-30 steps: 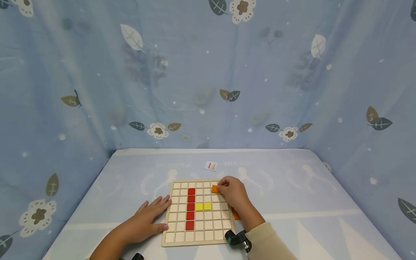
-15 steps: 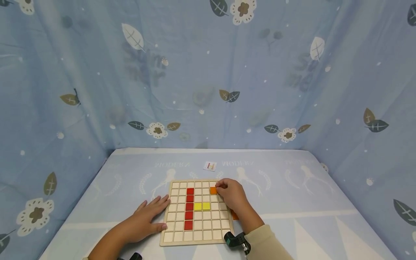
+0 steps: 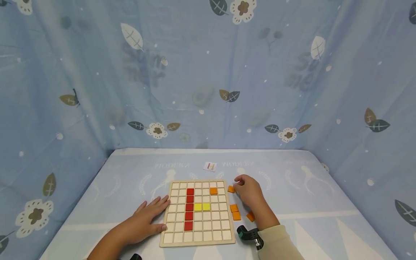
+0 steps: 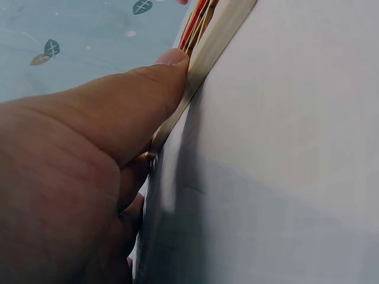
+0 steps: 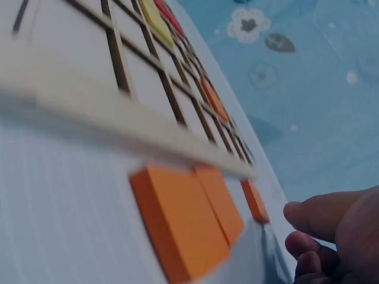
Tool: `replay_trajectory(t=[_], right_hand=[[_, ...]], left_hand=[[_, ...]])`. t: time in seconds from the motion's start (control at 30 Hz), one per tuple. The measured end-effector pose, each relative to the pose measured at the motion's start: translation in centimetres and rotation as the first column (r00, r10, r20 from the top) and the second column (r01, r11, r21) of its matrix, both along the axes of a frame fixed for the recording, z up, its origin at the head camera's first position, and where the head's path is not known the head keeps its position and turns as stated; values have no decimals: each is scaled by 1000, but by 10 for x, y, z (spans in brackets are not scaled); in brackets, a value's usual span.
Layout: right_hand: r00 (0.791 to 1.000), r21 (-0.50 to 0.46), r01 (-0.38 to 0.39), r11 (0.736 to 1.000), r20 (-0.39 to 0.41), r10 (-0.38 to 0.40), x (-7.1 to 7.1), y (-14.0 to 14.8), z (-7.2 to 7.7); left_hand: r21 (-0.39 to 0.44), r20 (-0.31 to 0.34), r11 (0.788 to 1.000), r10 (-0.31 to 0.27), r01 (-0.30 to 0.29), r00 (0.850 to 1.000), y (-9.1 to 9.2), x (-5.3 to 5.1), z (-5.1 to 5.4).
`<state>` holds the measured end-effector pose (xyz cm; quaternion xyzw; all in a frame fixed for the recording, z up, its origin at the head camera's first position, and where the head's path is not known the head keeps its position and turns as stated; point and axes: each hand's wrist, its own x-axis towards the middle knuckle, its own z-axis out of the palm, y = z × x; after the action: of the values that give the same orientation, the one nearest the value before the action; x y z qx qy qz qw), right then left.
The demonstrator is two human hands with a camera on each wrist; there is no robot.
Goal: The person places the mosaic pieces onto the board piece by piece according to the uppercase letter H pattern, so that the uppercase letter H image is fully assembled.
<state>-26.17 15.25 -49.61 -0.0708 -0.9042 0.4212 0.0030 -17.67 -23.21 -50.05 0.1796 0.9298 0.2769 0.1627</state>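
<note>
A spread, empty left hand point(image 3: 147, 219) is touching the board point(image 3: 207, 224), likely steadying it; orange tiles point(image 3: 236, 216) are lying by the loosely curled, empty right hand point(image 3: 248, 190), presumably for reach.

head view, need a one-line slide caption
Left hand touching the grid board, right hand beside loose orange tiles.

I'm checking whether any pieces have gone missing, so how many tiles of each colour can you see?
Red tiles: 5
Yellow tiles: 2
Orange tiles: 5 (1 on the wooden grid board, 4 off it)
Total in view: 12
</note>
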Motion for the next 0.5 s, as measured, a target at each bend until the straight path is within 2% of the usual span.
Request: replay_trajectory(t=[0.17, 0.4, 0.5], right_hand=[[1000, 32, -26, 999, 14, 26, -2, 12, -3], [997, 57, -49, 997, 64, 45, 1, 11, -4], [996, 67, -64, 996, 59, 60, 0, 10, -5]], left_hand=[[4, -11, 1000, -5, 5, 1000, -3, 0, 3], [0, 12, 1000, 3, -3, 1000, 0, -1, 0], [-4, 10, 1000, 14, -14, 1000, 1, -1, 0]])
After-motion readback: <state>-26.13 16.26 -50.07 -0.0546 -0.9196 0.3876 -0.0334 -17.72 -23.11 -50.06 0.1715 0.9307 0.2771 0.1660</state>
